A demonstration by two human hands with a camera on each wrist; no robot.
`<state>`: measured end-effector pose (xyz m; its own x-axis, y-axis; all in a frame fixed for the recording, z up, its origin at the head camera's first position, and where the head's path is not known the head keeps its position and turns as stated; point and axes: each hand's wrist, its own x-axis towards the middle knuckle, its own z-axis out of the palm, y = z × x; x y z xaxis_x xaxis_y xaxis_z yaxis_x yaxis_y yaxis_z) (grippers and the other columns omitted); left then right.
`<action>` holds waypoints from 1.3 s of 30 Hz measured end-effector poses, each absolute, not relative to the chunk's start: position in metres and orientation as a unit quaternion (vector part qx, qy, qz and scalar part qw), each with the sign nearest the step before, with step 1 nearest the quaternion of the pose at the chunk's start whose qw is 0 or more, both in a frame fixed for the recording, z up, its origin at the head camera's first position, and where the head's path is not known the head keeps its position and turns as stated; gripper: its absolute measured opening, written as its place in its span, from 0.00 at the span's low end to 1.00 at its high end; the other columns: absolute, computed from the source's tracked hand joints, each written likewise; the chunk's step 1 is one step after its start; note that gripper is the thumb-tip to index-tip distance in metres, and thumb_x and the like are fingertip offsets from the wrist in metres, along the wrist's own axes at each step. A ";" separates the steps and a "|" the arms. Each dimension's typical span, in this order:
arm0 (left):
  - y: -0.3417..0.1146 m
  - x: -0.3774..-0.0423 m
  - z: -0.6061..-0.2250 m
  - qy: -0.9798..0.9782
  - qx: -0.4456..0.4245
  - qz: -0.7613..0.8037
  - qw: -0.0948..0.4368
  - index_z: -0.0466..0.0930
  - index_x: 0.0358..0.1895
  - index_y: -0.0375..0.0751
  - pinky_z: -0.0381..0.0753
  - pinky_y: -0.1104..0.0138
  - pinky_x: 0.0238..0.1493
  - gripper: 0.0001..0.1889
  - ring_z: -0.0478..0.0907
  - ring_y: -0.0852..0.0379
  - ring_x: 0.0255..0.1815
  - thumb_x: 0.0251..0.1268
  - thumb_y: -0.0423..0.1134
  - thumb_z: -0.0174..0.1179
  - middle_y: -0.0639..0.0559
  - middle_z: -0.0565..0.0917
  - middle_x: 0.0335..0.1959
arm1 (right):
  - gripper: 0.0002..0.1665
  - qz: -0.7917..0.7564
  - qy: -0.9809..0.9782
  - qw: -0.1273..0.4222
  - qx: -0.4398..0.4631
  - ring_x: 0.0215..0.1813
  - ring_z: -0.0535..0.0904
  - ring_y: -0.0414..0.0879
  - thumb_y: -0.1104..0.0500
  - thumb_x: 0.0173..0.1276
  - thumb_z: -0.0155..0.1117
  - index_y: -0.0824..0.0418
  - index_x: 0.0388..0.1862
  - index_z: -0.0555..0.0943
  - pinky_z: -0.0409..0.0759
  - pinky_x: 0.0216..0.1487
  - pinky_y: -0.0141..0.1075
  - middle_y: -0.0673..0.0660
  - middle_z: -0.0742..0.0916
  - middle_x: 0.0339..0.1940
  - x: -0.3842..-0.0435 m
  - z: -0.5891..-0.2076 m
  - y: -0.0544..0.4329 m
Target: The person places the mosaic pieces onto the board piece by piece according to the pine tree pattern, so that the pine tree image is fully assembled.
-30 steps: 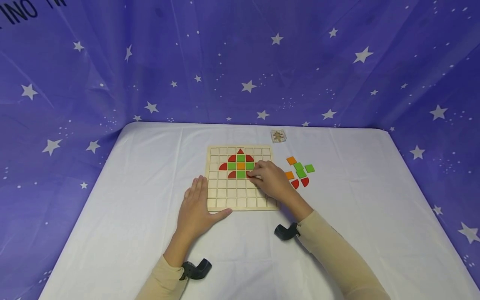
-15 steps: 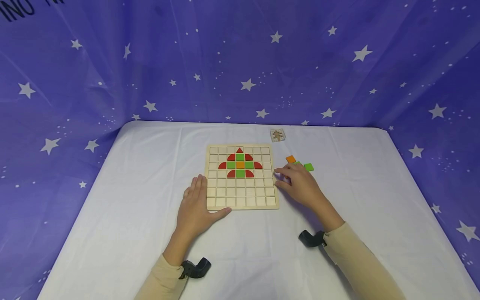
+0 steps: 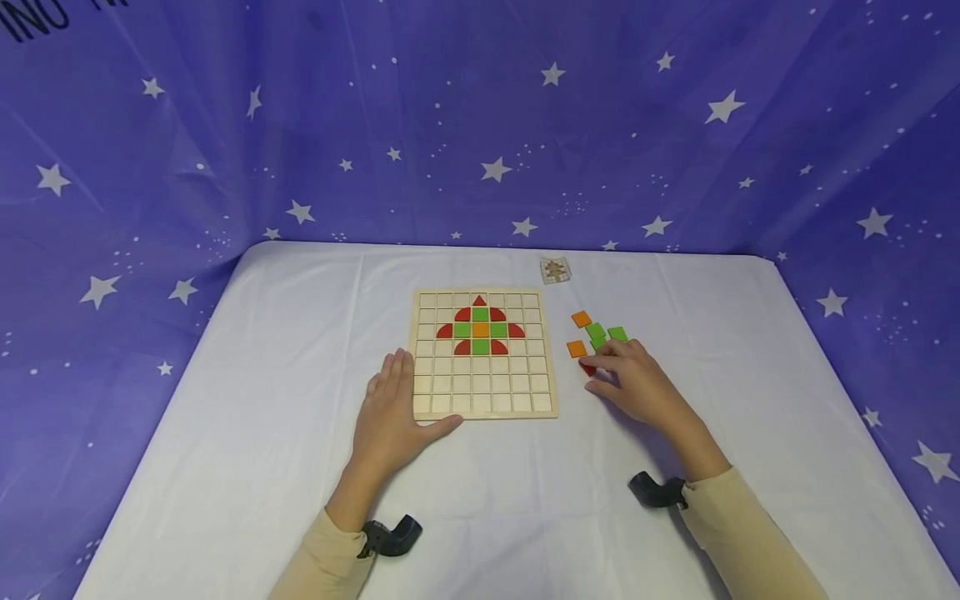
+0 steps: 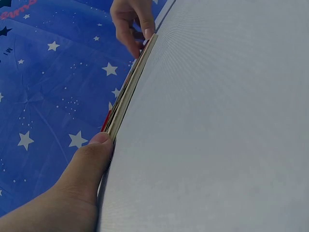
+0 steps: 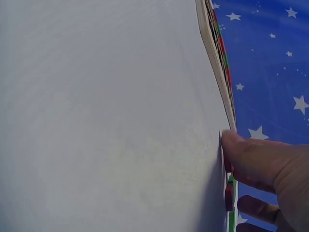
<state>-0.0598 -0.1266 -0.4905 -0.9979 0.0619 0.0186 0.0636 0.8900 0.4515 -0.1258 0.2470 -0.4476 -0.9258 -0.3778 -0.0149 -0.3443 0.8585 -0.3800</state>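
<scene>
A square wooden grid board lies on the table. On it, red quarter-circle tiles flank green squares, with one orange square in the middle and a red triangle at the top. My left hand rests at the board's lower left corner, fingers straight along the left edge and thumb at the front edge. My right hand is at the loose tiles right of the board. Its index fingertip is at a red quarter-circle tile; the thumb stands a little apart. Another red tile shows below the thumb in the right wrist view.
Loose orange squares and green squares lie beside the right hand, some partly covered by it. A small pattern card with a brown tree-like figure lies behind the board. A starry blue backdrop surrounds the white-covered table.
The right hand let go of a red quarter-circle tile at the right end of the board's third row, then moved right to the loose tiles. The left hand stayed at the board's corner.
</scene>
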 end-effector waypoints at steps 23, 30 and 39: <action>-0.126 -0.059 -0.488 -0.971 -0.033 -0.235 0.005 0.43 0.80 0.35 0.49 0.49 0.80 0.68 0.41 0.44 0.84 0.46 0.80 0.59 0.41 0.47 0.82 | 0.20 -0.182 0.963 0.047 -0.195 0.44 0.76 0.46 0.45 0.58 0.76 0.53 0.47 0.87 0.76 0.48 0.45 0.49 0.88 0.40 -0.130 -0.449 0.241; -0.126 -0.059 -0.489 -0.971 -0.034 -0.235 0.011 0.44 0.80 0.34 0.49 0.49 0.80 0.67 0.42 0.44 0.83 0.46 0.79 0.60 0.41 0.48 0.82 | 0.14 -0.186 0.951 0.070 -0.237 0.47 0.81 0.47 0.56 0.63 0.72 0.55 0.49 0.87 0.80 0.53 0.48 0.50 0.88 0.44 -0.130 -0.444 0.244; -0.127 -0.059 -0.490 -0.973 -0.032 -0.230 0.003 0.43 0.80 0.35 0.48 0.50 0.81 0.67 0.41 0.45 0.84 0.46 0.80 0.58 0.42 0.46 0.82 | 0.16 -0.183 0.962 0.043 -0.197 0.40 0.77 0.45 0.47 0.58 0.76 0.53 0.42 0.88 0.78 0.44 0.42 0.49 0.85 0.36 -0.131 -0.449 0.240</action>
